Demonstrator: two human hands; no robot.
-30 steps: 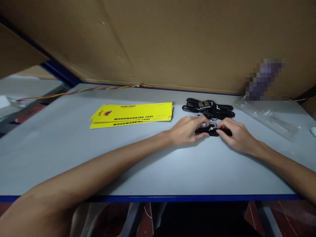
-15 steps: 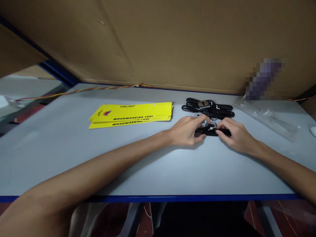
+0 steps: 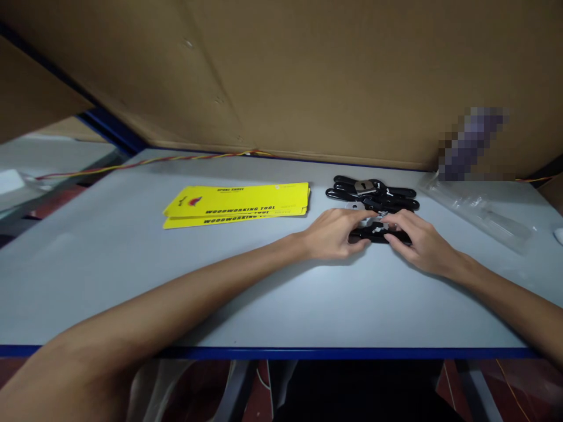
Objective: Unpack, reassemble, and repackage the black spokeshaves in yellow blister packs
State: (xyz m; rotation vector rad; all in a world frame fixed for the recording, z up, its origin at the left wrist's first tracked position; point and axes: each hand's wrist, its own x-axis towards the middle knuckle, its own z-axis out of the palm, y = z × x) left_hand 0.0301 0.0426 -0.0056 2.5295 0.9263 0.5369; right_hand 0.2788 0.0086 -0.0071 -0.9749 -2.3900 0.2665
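Note:
A black spokeshave (image 3: 376,236) with metal parts at its middle lies across the near side of a small pile. My left hand (image 3: 336,235) closes around its left end, thumb in front and fingers behind. Around the right end curls my right hand (image 3: 420,240), its thumb on the near side and forefinger over the metal middle. The fingers partly cover both handles. Just behind lie several more black spokeshaves (image 3: 398,192), stacked loosely, with a grey metal plate (image 3: 364,187) on top.
Yellow printed cards (image 3: 237,199) lie stacked left of my hands. A clear plastic sleeve (image 3: 484,217) rests at the right, near a pixelated purple object (image 3: 470,146). Cardboard (image 3: 308,76) walls the back of the grey table (image 3: 264,305). A twisted red-yellow wire (image 3: 176,158) runs along the rear edge.
My right forefinger has shifted slightly left over the metal middle of the spokeshave. My left hand keeps about the same hold, and the view has moved a little.

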